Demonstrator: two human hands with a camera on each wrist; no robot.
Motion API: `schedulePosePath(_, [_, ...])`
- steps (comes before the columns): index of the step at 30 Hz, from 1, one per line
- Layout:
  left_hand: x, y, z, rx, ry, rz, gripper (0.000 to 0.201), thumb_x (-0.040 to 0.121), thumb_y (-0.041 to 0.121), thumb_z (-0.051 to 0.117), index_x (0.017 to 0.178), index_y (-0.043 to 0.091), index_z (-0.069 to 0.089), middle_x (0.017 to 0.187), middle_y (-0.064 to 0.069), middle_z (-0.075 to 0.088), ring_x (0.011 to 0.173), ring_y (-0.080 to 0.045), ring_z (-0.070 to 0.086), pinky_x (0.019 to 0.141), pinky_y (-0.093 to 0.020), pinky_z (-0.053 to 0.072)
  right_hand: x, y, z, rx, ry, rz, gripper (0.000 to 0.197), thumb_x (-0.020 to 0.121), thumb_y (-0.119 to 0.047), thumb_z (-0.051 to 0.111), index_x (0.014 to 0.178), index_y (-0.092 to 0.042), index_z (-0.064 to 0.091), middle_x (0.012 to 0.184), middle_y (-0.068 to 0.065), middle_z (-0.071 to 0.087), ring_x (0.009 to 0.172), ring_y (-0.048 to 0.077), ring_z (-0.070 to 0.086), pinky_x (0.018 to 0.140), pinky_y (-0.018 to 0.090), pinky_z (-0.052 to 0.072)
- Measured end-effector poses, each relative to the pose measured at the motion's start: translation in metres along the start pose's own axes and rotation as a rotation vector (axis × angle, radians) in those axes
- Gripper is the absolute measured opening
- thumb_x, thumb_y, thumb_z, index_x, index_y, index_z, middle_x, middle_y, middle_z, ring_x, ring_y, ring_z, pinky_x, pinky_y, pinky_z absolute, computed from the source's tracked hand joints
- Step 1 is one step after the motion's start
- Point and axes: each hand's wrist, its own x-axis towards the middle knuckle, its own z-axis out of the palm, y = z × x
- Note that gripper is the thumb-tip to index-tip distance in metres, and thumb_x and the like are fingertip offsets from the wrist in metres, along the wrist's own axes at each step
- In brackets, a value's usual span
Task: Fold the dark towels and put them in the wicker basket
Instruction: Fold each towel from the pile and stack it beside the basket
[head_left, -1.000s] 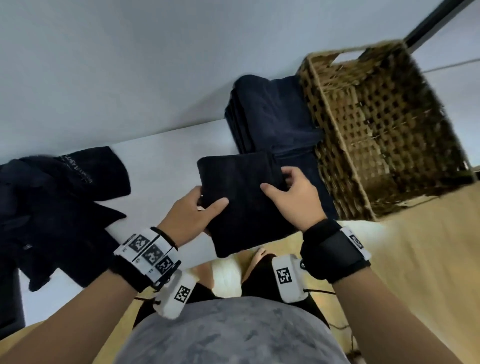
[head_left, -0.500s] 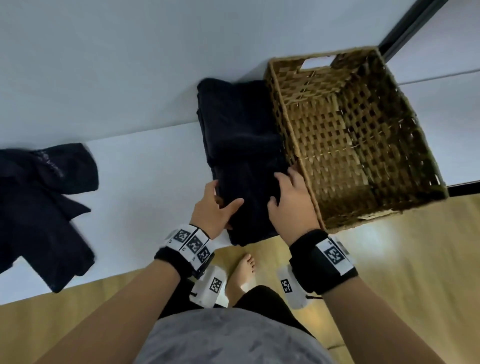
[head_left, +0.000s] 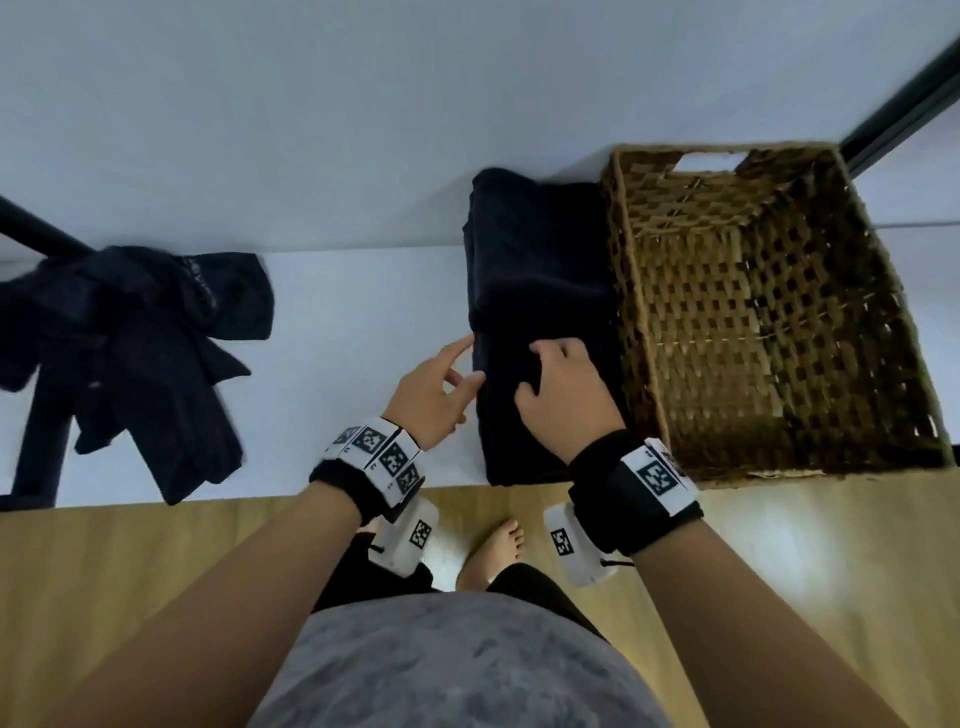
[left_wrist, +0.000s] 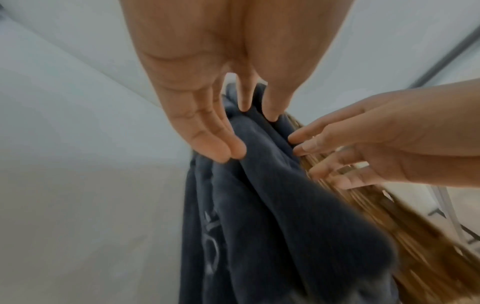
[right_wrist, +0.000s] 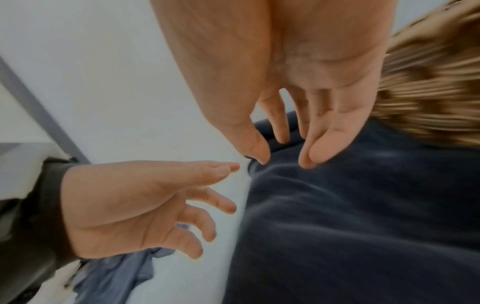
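- White table (head_left: 337, 312): long surface against the wall; everything listed below sits on it.
- Wicker basket (head_left: 769, 312): at the table's right end, nothing visible inside; its left wall touches the stack of folded towels.
- Heap of loose dark towels (head_left: 130, 353): unfolded, at the table's left end, well apart from both hands. Pale lettering runs along one edge, too small to read.
- Stack of folded towels (head_left: 540, 291): dark, long axis running from the table's front edge back toward the wall, directly left of the basket. The move into the basket would be a short lift to the right, by my judgement. The left wrist view shows pale letters on a fold, blurred, not readable.
- Right hand (head_left: 563, 387): fingers spread, tips resting on top of the stack; nothing gripped. It is the hand nearer the basket.
- Left hand (head_left: 434, 387): fingers straight and loose, tips touching the stack's left edge, grasping nothing.
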Motion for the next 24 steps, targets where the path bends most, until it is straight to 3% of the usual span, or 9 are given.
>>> schedulePosePath(3, [-0.013, -0.024, -0.044, -0.119, 0.123, -0.089, 0.029, 0.096, 0.040, 0.054, 0.125, 0.035, 0.055, 0.097, 0.006, 0.060, 0.062, -0.007, 0.067, 0.058, -0.021, 0.057, 0.011, -0.048, 0.012, 0.089, -0.063, -0.138, 0.036, 0.092, -0.021, 0.056, 0.127, -0.015, 0.056, 0.133, 0.006, 0.048, 0.114, 0.021, 0.054, 0.098, 0.028, 0.042])
schedulePosePath(8, [-0.037, -0.101, -0.123, -0.110, 0.304, -0.346, 0.012, 0.094, 0.020, 0.056, 0.100, 0.023, 0.065, 0.095, -0.003, 0.067, 0.062, -0.012, 0.068, 0.061, -0.028, 0.056, 0.027, -0.122, 0.059, 0.144, -0.252, -0.248, 0.029, 0.094, -0.024, 0.055, 0.122, -0.018, 0.061, 0.128, 0.003, 0.054, 0.108, 0.020, 0.057, 0.100, 0.029, 0.042])
schedulePosePath(11, [-0.049, -0.159, -0.161, -0.011, 0.355, -0.512, 0.013, 0.091, 0.014, 0.055, 0.095, 0.016, 0.067, 0.094, -0.008, 0.071, 0.072, -0.020, 0.069, 0.072, -0.034, 0.058, 0.034, -0.156, 0.091, 0.125, -0.337, -0.280, 0.028, 0.094, -0.022, 0.054, 0.121, -0.019, 0.062, 0.125, 0.001, 0.057, 0.108, 0.018, 0.056, 0.096, 0.024, 0.041])
schedulePosePath(13, [-0.053, -0.198, -0.181, 0.112, 0.344, -0.593, 0.012, 0.090, 0.018, 0.059, 0.096, 0.014, 0.068, 0.098, -0.009, 0.072, 0.085, -0.025, 0.069, 0.081, -0.034, 0.056, 0.041, -0.176, 0.111, 0.105, -0.388, -0.277, 0.028, 0.094, -0.022, 0.054, 0.120, -0.019, 0.062, 0.125, 0.000, 0.058, 0.108, 0.017, 0.056, 0.095, 0.023, 0.041])
schedulePosePath(15, [-0.057, -0.234, -0.191, 0.228, 0.275, -0.666, 0.024, 0.087, 0.027, 0.067, 0.106, 0.013, 0.064, 0.108, -0.007, 0.068, 0.100, -0.026, 0.064, 0.084, -0.029, 0.049, 0.046, -0.193, 0.129, 0.095, -0.424, -0.252, 0.027, 0.094, -0.023, 0.054, 0.120, -0.020, 0.062, 0.124, -0.001, 0.059, 0.110, 0.017, 0.056, 0.096, 0.025, 0.042])
schedulePosePath(18, [-0.054, -0.274, -0.191, 0.270, 0.124, -0.652, 0.046, 0.078, 0.031, 0.078, 0.108, 0.015, 0.048, 0.107, -0.008, 0.050, 0.094, -0.024, 0.053, 0.075, -0.027, 0.040, 0.056, -0.212, 0.156, 0.085, -0.450, -0.210, 0.027, 0.094, -0.024, 0.053, 0.120, -0.021, 0.062, 0.124, -0.004, 0.059, 0.111, 0.015, 0.056, 0.095, 0.023, 0.041])
schedulePosePath(20, [-0.050, -0.287, -0.189, 0.273, 0.094, -0.576, 0.039, 0.079, 0.028, 0.076, 0.099, 0.016, 0.044, 0.098, -0.005, 0.048, 0.089, -0.023, 0.052, 0.072, -0.027, 0.039, 0.062, -0.222, 0.171, 0.071, -0.470, -0.194, 0.027, 0.094, -0.024, 0.053, 0.120, -0.020, 0.062, 0.123, -0.004, 0.060, 0.109, 0.014, 0.056, 0.093, 0.021, 0.040])
schedulePosePath(24, [-0.045, -0.288, -0.198, 0.241, 0.092, -0.454, 0.016, 0.085, 0.018, 0.068, 0.085, 0.017, 0.052, 0.078, 0.001, 0.056, 0.082, -0.022, 0.060, 0.065, -0.022, 0.044, 0.064, -0.234, 0.185, 0.070, -0.498, -0.166, 0.025, 0.094, -0.023, 0.054, 0.117, -0.019, 0.064, 0.119, -0.004, 0.063, 0.099, 0.009, 0.055, 0.086, 0.017, 0.038])
